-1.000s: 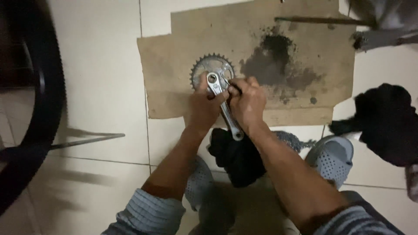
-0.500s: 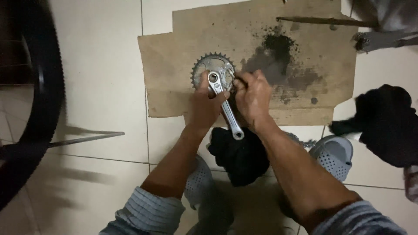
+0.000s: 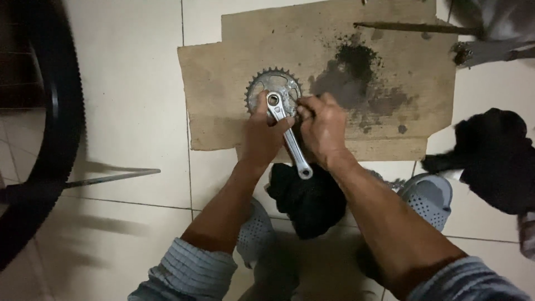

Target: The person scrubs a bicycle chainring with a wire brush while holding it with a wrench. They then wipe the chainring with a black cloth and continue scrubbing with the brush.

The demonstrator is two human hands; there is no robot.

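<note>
We work over cardboard [image 3: 234, 72] that shields the tiles from grease. Left hand [image 3: 261, 136] clasps the crank [image 3: 290, 139] near the chainring [image 3: 273, 89], pinning it flat. Right hand [image 3: 323, 125] pinches at the hub; what it grasps, we cannot tell.

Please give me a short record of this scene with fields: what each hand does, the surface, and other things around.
left hand: holds the toothed chainring and crank arm
right hand: fingers at the chainring, beside the crank arm
surface: stained cardboard on tiled floor
below hands: black cloth, grey shoe
left edge: bicycle tyre
right edge: dark cloth
</note>
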